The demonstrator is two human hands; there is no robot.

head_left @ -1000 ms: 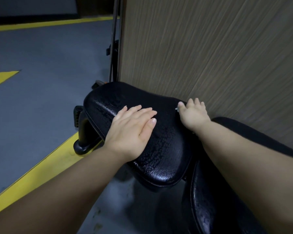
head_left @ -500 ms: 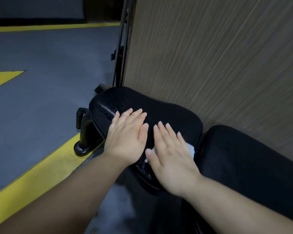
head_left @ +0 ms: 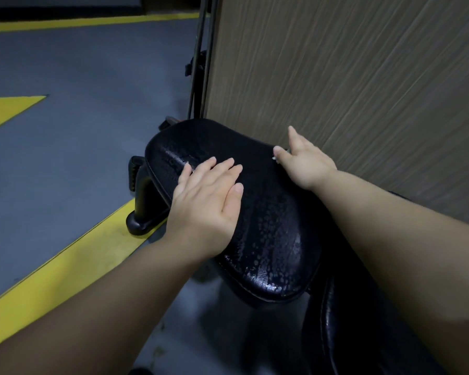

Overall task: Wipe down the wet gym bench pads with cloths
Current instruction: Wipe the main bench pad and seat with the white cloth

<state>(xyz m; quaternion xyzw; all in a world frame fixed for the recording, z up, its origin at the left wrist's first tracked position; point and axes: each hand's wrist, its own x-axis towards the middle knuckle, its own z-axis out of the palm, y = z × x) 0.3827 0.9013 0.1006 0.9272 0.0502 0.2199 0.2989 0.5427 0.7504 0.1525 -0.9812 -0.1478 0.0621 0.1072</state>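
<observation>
Bench pad (head_left: 268, 226) beaded wet, left hand (head_left: 203, 201) flat with fingers (head_left: 222, 169) together, right hand (head_left: 306, 163) fingers spread, pressing a cloth (head_left: 274, 158).

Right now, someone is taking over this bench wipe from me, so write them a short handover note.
Left hand: flat on the seat pad, no cloth visible under it.
Right hand: presses a white cloth, mostly hidden beneath it, at the pad's far edge by the wood panel.
Done: the far part of the seat pad looks less beaded.
Left: droplets cover the near half of the seat pad. The second pad, lower right, looks wet too.
</observation>
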